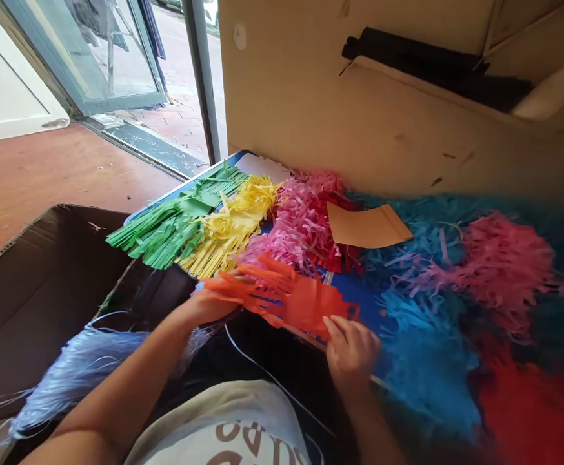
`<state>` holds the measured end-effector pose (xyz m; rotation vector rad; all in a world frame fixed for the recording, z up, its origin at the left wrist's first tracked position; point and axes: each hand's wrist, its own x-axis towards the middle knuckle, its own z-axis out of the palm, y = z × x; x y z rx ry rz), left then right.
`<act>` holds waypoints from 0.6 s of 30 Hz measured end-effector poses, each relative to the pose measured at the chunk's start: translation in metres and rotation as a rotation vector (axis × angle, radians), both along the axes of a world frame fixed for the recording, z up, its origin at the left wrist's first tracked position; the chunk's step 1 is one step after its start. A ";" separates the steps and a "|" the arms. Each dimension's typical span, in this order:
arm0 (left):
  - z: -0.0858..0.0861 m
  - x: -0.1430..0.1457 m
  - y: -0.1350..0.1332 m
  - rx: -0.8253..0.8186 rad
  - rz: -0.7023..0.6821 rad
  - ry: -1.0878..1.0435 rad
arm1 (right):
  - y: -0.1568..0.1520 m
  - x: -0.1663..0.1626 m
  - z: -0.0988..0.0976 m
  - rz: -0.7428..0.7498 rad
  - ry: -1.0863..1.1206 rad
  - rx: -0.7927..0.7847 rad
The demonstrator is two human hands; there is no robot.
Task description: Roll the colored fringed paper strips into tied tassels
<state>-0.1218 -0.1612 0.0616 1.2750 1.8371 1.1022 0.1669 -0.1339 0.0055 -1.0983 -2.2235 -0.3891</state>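
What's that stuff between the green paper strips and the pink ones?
Yellow paper strips lie there, between the green strips and the pink strips. The head view shows it.

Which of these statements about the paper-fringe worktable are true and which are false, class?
1. Both the left hand and the right hand grip the orange fringed tissue-paper piece. True.
2. The green fringed paper strips lie right of the yellow fringed paper strips. False: they lie left of them.
3. A plain tan card sheet rests on the pink and red fringed paper. True.
4. The open brown cardboard box stands at the person's right. False: it stands at the left.
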 end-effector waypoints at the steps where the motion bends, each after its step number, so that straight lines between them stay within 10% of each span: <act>1: 0.006 -0.014 -0.013 -0.046 -0.126 0.072 | -0.003 -0.003 -0.008 -0.016 0.004 -0.035; 7: -0.007 0.047 -0.026 0.213 -0.808 0.474 | -0.004 -0.017 -0.017 -0.047 0.014 -0.089; 12: -0.061 0.112 0.033 0.184 -0.797 0.690 | -0.037 -0.008 -0.001 -0.058 0.100 -0.134; 18: -0.052 0.100 0.040 0.310 -0.721 0.714 | -0.033 -0.061 -0.036 0.034 0.212 -0.411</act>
